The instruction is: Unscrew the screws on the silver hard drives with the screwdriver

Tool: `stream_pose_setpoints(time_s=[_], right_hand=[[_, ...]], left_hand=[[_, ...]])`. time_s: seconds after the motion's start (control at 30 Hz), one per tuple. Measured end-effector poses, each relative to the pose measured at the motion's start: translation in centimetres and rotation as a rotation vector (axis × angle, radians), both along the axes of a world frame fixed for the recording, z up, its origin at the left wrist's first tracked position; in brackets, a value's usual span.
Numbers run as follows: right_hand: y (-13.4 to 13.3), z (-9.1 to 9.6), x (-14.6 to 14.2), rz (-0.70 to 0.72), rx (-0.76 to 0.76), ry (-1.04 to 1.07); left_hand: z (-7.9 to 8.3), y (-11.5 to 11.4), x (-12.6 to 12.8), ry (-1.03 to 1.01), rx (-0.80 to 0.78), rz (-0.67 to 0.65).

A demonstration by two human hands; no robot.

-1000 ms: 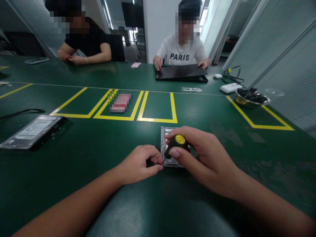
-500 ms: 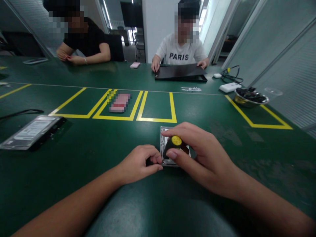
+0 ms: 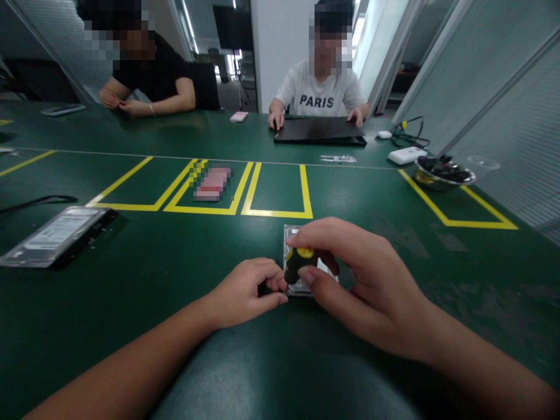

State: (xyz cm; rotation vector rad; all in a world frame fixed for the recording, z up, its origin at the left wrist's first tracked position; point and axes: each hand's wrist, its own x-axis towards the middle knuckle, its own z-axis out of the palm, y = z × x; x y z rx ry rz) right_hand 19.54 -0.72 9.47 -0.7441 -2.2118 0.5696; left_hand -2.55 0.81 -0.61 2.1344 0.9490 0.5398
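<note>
A small silver hard drive (image 3: 301,288) lies flat on the green table, partly covered by my right hand. My left hand (image 3: 249,291) rests at its lower left corner, fingers curled and pressed against the edge. Between the thumb and fingers of my right hand (image 3: 374,280) is a screwdriver (image 3: 297,268) with a stubby black and yellow handle. It stands tilted over the left part of the drive; its tip is hidden.
A larger hard drive (image 3: 52,233) lies at left. Yellow tape outlines (image 3: 277,213) mark the table, one around a pink phone (image 3: 212,184). A metal bowl (image 3: 441,182) of dark parts stands at right. Opposite, two people sit; one handles a black panel (image 3: 319,131).
The screwdriver handle has turned and tilted in my right hand, and that hand has shifted slightly right. My left hand and the drive have hardly moved. The person opposite has lowered the panel slightly.
</note>
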Motion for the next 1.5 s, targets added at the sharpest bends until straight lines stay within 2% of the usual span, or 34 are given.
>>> stream_pose_setpoints(time_s=[0.23, 0.9, 1.1, 1.23, 1.37, 1.5], right_hand=[[0.15, -0.11, -0.18, 0.041, 0.001, 0.040], [0.23, -0.25, -0.51, -0.016, 0.087, 0.072], [0.00, 0.11, -0.44, 0.053, 0.101, 0.071], [-0.01, 0.06, -0.55, 0.086, 0.103, 0.054], [0.27, -0.18, -0.77, 0.028, 0.151, 0.065], [0.38, -0.22, -0.58, 0.005, 0.169, 0.081]], left_hand=[[0.33, -0.09, 0.15, -0.011, 0.010, 0.006], [0.23, -0.38, 0.26, 0.018, 0.038, 0.044], [-0.23, -0.70, 0.27, 0.012, 0.089, 0.076], [0.11, -0.76, 0.24, 0.016, 0.067, 0.064], [0.47, -0.82, 0.32, 0.030, 0.046, 0.070], [0.10, -0.79, 0.32, 0.036, 0.032, 0.071]])
